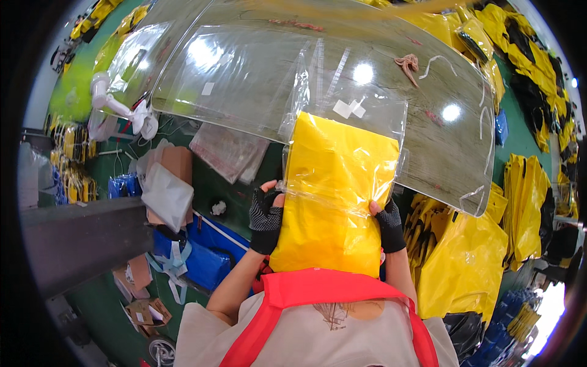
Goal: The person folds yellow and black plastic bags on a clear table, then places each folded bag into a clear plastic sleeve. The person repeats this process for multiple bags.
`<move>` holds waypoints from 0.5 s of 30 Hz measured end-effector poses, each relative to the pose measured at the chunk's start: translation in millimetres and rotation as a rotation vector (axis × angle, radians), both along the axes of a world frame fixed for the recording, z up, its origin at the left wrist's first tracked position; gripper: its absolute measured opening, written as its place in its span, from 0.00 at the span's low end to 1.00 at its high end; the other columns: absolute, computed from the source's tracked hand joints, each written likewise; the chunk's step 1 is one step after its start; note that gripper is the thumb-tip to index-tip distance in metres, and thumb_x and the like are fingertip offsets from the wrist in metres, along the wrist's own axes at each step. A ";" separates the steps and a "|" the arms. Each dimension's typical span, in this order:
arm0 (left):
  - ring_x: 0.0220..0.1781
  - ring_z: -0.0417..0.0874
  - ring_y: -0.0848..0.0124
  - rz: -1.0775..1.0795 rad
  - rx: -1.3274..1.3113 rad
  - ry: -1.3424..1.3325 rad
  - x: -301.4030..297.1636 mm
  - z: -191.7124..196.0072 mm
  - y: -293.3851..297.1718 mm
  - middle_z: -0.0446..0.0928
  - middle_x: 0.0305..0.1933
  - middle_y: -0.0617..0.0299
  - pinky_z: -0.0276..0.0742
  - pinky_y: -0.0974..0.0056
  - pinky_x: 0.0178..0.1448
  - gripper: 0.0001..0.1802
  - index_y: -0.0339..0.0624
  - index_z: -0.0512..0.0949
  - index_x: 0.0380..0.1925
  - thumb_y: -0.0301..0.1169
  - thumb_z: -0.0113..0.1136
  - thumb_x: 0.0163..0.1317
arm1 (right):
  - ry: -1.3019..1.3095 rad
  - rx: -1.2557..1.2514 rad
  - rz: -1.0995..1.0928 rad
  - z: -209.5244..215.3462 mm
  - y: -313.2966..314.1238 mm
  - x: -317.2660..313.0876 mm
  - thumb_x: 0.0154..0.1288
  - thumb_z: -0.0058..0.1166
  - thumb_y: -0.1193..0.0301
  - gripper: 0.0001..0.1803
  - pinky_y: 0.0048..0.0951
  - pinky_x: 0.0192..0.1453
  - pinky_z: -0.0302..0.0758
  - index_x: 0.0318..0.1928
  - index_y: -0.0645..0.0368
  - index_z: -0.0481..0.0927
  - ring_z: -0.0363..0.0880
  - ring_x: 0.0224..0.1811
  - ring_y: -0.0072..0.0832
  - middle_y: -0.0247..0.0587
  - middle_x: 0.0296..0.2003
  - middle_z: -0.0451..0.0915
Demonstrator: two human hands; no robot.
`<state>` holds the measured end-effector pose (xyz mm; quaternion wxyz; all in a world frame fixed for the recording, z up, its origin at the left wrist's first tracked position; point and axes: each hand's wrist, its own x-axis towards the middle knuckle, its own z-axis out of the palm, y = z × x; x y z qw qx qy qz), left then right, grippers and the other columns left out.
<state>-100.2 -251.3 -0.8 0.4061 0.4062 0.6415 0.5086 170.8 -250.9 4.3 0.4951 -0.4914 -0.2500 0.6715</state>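
Note:
A folded yellow sheet-like garment (339, 168), smooth and shiny, stands in front of my chest with its far end over the near edge of the table. A clear plastic bag (385, 113) covers its upper part, and the bag's mouth edge runs across the middle. At the left side, my left hand (267, 217), in a black fingerless glove, pinches the bag's edge. My right hand (389, 225), gloved alike, grips the right side, thumb on the front and the other fingers hidden behind. The lower part of the garment is outside the bag, against my red apron strap.
Flat clear bags (238, 67) lie on the glass-like table top (443, 147), with a brown twisted strip (408, 67). Yellow garments (468, 257) hang or stack at right. A cardboard box (177, 165), blue bag (208, 263) and grey beam (92, 235) are at left.

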 end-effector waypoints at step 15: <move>0.24 0.76 0.61 -0.080 0.034 0.287 -6.8 -10.4 6.8 0.73 0.22 0.55 0.72 0.63 0.32 0.09 0.38 0.70 0.25 0.27 0.60 0.57 | -0.069 -0.038 -0.002 -13.8 -1.9 4.9 0.63 0.58 0.67 0.25 0.27 0.53 0.73 0.59 0.61 0.69 0.76 0.48 0.25 0.37 0.50 0.77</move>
